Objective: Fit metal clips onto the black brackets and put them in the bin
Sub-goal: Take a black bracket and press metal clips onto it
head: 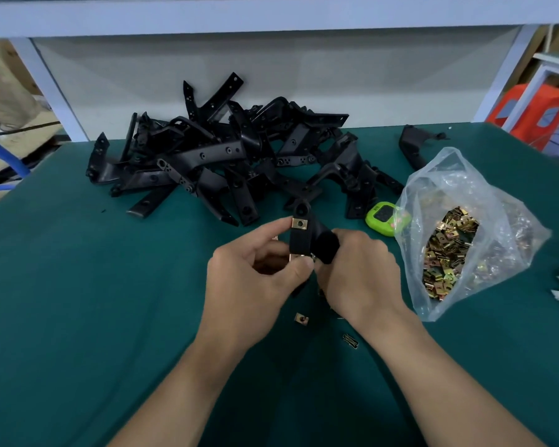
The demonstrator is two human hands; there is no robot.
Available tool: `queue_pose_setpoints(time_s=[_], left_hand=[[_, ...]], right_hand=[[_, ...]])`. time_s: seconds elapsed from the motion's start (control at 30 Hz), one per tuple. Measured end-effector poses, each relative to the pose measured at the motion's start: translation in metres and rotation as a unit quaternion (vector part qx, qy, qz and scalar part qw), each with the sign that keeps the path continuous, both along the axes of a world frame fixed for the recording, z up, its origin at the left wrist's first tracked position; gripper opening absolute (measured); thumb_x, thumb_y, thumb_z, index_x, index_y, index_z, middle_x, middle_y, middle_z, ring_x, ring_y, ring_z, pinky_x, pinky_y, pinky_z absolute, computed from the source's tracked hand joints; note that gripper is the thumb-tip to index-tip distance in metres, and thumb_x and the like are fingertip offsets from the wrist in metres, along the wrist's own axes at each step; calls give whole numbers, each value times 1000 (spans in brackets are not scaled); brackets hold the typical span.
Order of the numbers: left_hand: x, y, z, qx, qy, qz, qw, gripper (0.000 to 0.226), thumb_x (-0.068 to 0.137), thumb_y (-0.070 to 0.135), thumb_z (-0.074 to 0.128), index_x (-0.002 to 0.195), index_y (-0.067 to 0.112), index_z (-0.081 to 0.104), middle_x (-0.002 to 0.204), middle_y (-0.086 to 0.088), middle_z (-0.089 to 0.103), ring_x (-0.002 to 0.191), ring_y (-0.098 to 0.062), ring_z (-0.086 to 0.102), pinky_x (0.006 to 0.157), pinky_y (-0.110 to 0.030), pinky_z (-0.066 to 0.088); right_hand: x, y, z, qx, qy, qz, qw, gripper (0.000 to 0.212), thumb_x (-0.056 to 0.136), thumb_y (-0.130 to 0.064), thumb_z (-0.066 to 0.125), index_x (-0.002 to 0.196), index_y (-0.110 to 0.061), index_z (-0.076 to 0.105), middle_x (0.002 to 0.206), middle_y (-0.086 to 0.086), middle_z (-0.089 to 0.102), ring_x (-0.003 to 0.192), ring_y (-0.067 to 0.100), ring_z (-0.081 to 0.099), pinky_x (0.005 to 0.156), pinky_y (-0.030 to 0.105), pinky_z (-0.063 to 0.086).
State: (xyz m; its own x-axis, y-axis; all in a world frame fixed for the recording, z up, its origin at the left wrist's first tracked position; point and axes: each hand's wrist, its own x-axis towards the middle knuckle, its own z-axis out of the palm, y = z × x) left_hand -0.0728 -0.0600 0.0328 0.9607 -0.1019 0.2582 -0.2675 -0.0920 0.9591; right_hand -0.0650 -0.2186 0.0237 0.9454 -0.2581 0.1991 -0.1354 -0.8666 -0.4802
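1. Dead centre of the frame, one black bracket [300, 241] is being held up just over the green surface [78, 301] by both hands.
2. The left hand [252, 279] is being curled round it. The bracket's lower end is being pinched between thumb and fingers, and the forefinger tip is being laid against its upper left edge.
3. The right hand [362, 275] is being clenched round the fat rounded black end on the bracket's right side.
4. Two gold clips are being worn by that bracket, by the looks of it. The upper clip [300, 223] is being shown just under the top hole, and the lower clip [299, 255] right at the left thumb tip. How fully the lower one is seated can't be told.
5. In the upper middle, a messy heap of brackets [226, 156] is being propped against the pale back panel [304, 72]. A lone bracket [412, 146] is being kept well apart at upper right.
6. To the right of the hands, a clear plastic bag [484, 201] is being spread open on the surface, with a load of loose clips [446, 253] being kept inside.
7. A green timer [383, 218] is being wedged between heap and bag, touching the bag.
8. Just below the hands, a single clip [301, 317] is being carried by the surface. A small dark piece [350, 340] is being shown lower right of it, too small to identify.
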Motion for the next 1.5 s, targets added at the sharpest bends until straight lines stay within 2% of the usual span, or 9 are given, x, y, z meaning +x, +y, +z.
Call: queue_pose_setpoints(time_s=[0.17, 0.37, 0.7, 0.8, 1.0, 1.13, 1.23, 1.37, 1.5], left_hand=[[-10, -6, 6, 145, -58, 68, 985, 43, 69, 50, 74, 94, 80, 54, 76, 32, 71, 75, 6, 69, 69, -7, 50], [-8, -8, 1, 267, -45, 131, 954, 17, 83, 47, 69, 99, 42, 70, 65, 18, 67, 66, -8, 64, 67, -35, 57], [0, -5, -2, 272, -136, 174, 937, 18, 82, 44, 65, 98, 37, 67, 66, 17, 64, 62, -10, 61, 54, -27, 53], [4, -3, -8, 241, -85, 158, 954, 30, 83, 43, 67, 106, 58, 56, 79, 42, 62, 72, 3, 64, 61, -18, 53], [9, 2, -19, 138, -3, 135, 981, 42, 89, 29, 73, 96, 69, 64, 79, 38, 69, 76, 10, 67, 69, -11, 52], [11, -3, -10, 36, 58, 126, 990, 26, 90, 27, 74, 115, 32, 77, 91, 17, 78, 88, -2, 73, 86, -29, 60], [-3, -28, 11, -113, 130, 36, 984, 21, 90, 18, 75, 111, 21, 79, 97, 3, 80, 88, -13, 75, 81, -30, 60], [-19, -74, 48, -197, 143, -64, 968, 14, 91, 11, 74, 103, 14, 78, 81, -3, 76, 65, -12, 67, 62, -21, 54], [-35, -140, 70, -107, 183, -297, 931, 10, 97, 18, 65, 92, 14, 73, 81, -1, 74, 69, -8, 69, 67, -21, 57]], right_hand=[[-1, 4, -1, -37, 29, -14, 999, 12, 83, -24, 67, 85, -27, 55, 63, -6, 47, 52, 14, 34, 56, 34, 31], [-3, 8, 0, -57, 47, 5, 997, 15, 86, -24, 65, 86, -26, 50, 65, -7, 45, 53, 17, 34, 59, 35, 33], [-5, 13, 3, -49, 7, 19, 999, 15, 91, -27, 63, 93, -25, 49, 73, -5, 58, 64, 24, 49, 61, 35, 36], [-7, 14, 6, -9, 17, 36, 999, 17, 90, -33, 64, 93, -26, 50, 71, -7, 57, 61, 21, 50, 61, 36, 39], [-26, 5, 21, 74, 47, 86, 992, 39, 89, -26, 63, 126, -30, 52, 85, -9, 65, 80, 21, 62, 70, 39, 51], [-55, -7, 43, 340, 86, 106, 931, 50, 84, -24, 72, 131, -35, 60, 93, -5, 76, 85, 14, 71, 84, 40, 58], [-84, -28, 60, 556, 66, 93, 823, 36, 91, -7, 69, 120, -29, 68, 98, 9, 78, 73, 16, 70, 63, 26, 57], [-129, -70, 73, 643, 19, 101, 759, 38, 97, 2, 54, 129, -15, 66, 114, 20, 74, 88, 28, 73, 65, 29, 57], [-178, -124, 75, 660, -34, 28, 750, 45, 95, 10, 45, 129, -12, 66, 116, 19, 74, 92, 31, 75, 67, 30, 60]])
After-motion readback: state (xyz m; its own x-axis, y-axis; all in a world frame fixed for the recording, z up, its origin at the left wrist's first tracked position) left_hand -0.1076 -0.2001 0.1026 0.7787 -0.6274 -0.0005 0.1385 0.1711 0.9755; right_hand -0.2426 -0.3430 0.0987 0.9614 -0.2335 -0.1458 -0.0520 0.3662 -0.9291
